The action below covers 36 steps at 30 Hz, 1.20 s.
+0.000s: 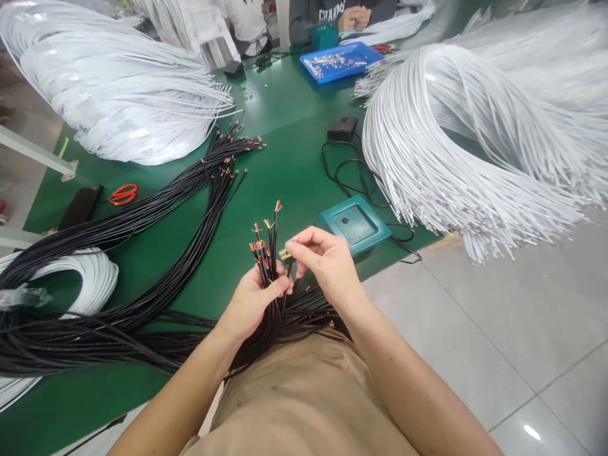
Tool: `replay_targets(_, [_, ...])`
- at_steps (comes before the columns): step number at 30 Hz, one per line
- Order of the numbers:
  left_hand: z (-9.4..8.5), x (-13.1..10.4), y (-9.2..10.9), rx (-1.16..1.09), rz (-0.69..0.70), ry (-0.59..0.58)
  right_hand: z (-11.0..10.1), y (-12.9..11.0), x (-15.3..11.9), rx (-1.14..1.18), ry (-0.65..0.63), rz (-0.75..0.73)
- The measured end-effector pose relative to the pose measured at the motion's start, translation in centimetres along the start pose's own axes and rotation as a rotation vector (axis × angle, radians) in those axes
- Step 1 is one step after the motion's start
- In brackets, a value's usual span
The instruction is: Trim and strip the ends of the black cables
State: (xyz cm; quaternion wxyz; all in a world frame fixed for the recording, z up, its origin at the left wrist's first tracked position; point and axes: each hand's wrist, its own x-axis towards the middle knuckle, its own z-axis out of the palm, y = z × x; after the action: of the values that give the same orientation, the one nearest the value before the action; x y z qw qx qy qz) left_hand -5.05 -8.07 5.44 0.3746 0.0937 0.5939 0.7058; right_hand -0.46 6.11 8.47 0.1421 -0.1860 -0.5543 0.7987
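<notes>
My left hand (pixel 254 296) is wrapped around a bunch of black cables (pixel 271 269), whose stripped ends stick up with red, yellow and white inner wires. Just to its right, my right hand (pixel 325 263) pinches the coloured wire end (pixel 285 254) of one cable between thumb and fingertips. Yellow and whitish strands show at the pinch; the rest is covered by the fingers. More black cables (pixel 190 190) run across the table to the left, their stripped ends fanned out at the far side. Others lie under my hands, against my lap.
A teal box with a recessed top (pixel 357 223) sits right of my hands, near the green table's (pixel 285 107) edge. Big bundles of white cables (pixel 427 139) lie on both sides. Red-handled scissors (pixel 123 194) are at left. Behind a blue tray (pixel 323 75) are a co-worker's hands (pixel 355 19).
</notes>
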Motion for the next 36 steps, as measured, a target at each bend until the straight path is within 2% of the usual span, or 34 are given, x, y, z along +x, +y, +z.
replay_targets(3, [-0.1,0.0,-0.2,-0.015,-0.017,-0.02,-0.6,0.2,0.0,0.073,0.022,-0.015])
replay_targets(4, [-0.2,0.1,-0.2,-0.013,-0.022,-0.026,-1.0,0.0,-0.1,0.099,-0.015,-0.015])
replay_targets(6, [-0.4,0.1,-0.4,-0.012,-0.031,-0.041,-2.2,-0.9,-0.5,0.13,-0.228,0.002])
replay_targets(9, [-0.6,0.1,-0.4,-0.03,-0.053,-0.035,-3.9,-2.8,-1.1,0.083,-0.724,0.146])
replay_targets(10, [-0.6,0.1,-0.4,-0.038,-0.061,-0.027,-4.3,-3.3,-1.2,0.048,-0.812,0.199])
replay_targets(11, [-0.6,0.0,-0.4,-0.041,-0.067,-0.019,-4.5,-3.7,-1.2,0.007,-0.823,0.233])
replay_targets(12, [-0.6,0.0,-0.4,-0.041,-0.071,-0.013,-4.5,-3.8,-1.0,-0.031,-0.757,0.24])
replay_targets(15, [-0.6,-0.2,-0.4,-0.032,-0.081,-0.013,-3.5,-3.3,0.0,-0.097,-0.318,0.131])
replay_targets(17, [-0.6,-0.3,-0.5,-0.023,-0.088,-0.012,-2.6,-2.6,0.8,-0.082,-0.107,0.056])
replay_targets(21, [-0.4,-0.4,-0.6,-0.018,-0.096,-0.024,-1.3,-1.8,1.9,0.007,-0.037,-0.003])
replay_targets(25, [-0.3,-0.5,-0.4,-0.069,-0.123,-0.02,-1.4,-1.8,1.9,0.123,0.015,-0.023])
replay_targets(27, [-0.4,-0.4,-0.3,-0.116,-0.147,-0.003,-2.1,-2.0,1.5,0.173,0.006,-0.043])
replay_targets(29, [-0.5,-0.3,-0.2,-0.154,-0.154,0.016,-3.3,-2.2,0.8,0.206,-0.12,-0.047])
replay_targets(33, [-0.8,0.0,-0.3,-0.121,-0.132,0.048,-5.0,-2.5,-0.3,0.161,-0.675,0.087])
replay_targets(34, [-0.9,0.1,-0.3,-0.101,-0.13,0.047,-5.0,-2.6,-0.4,0.103,-0.721,0.127])
replay_targets(35, [-0.9,0.2,-0.4,-0.085,-0.128,0.042,-4.8,-2.5,-0.3,0.034,-0.69,0.151])
replay_targets(36, [-0.9,0.2,-0.5,-0.075,-0.126,0.036,-4.3,-2.5,-0.2,-0.038,-0.598,0.16])
